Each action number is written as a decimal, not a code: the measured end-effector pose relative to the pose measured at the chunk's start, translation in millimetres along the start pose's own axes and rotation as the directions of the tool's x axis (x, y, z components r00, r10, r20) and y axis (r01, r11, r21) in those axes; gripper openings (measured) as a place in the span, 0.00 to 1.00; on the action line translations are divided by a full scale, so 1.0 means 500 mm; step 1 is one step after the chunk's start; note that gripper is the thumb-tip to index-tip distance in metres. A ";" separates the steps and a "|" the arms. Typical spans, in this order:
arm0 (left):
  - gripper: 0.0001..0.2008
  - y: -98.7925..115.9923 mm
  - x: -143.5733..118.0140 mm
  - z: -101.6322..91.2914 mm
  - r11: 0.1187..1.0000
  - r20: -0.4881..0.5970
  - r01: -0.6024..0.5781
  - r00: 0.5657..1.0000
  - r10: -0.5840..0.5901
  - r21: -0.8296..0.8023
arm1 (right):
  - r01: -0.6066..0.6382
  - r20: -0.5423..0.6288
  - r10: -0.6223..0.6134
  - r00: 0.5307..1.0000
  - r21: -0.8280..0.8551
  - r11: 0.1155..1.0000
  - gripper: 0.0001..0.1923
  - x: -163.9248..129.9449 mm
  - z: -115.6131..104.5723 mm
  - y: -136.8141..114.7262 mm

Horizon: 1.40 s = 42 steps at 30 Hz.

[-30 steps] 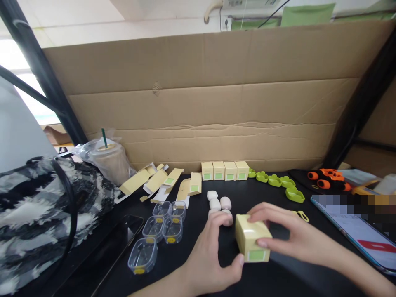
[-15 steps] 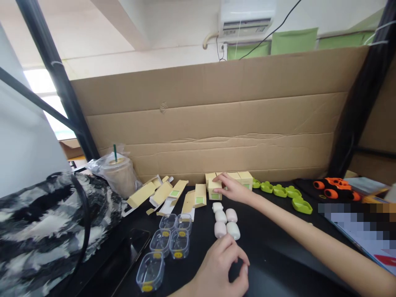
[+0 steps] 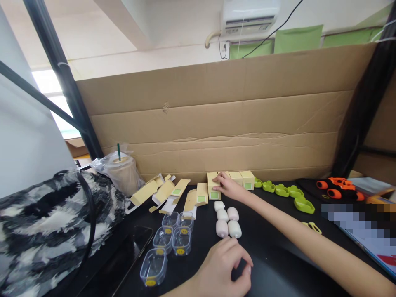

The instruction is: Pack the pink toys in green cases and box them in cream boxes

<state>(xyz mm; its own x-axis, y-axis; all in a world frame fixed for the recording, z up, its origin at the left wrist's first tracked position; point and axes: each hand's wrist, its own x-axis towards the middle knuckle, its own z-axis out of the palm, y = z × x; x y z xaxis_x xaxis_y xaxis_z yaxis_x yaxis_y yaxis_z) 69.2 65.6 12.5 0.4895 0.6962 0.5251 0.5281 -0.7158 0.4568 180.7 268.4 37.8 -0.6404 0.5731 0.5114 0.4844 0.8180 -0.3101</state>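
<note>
Reaching across the black table, my right hand (image 3: 229,186) has its thumb and fingers closed on a small cream cardboard box (image 3: 214,194) with a green label. This box is in front of a row of similar cream boxes (image 3: 247,180) by the cardboard wall. My left hand (image 3: 227,264) rests low in the middle, fingers loosely curled, the thumb a little apart from the index finger and nothing between them. Just beyond it lie several rounded white and pale pink pieces (image 3: 234,229) in two columns. Several clear plastic cups (image 3: 154,267) with yellow stickers stand to its left.
Opened, flattened cream boxes (image 3: 163,192) lie at the back left, near a bagged drink cup (image 3: 122,175). A phone (image 3: 133,251) and a furry black-and-white bag (image 3: 55,231) are left. Green flower-shaped pieces (image 3: 282,190), yellow loops (image 3: 314,228) and an orange toy car (image 3: 339,188) are right.
The whole view has shifted slightly, and yellow loops now show beyond my right forearm. My right hand stays at the cream box, its fingers slightly lower on it. My left hand keeps its pose.
</note>
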 end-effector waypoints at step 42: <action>0.31 -0.014 0.010 0.046 -0.011 0.451 0.517 0.734 -0.508 -0.856 | 0.087 0.218 -0.077 0.973 -0.037 0.996 0.09 -0.295 -0.133 -0.229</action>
<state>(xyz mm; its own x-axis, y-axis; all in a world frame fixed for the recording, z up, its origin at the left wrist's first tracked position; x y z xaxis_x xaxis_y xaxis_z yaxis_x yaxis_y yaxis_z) 83.9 75.6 -4.5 0.4039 0.8988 -0.1701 -0.3466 0.3225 0.8809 259.3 86.7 51.4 -0.7903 0.5055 0.3463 0.4485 0.8623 -0.2351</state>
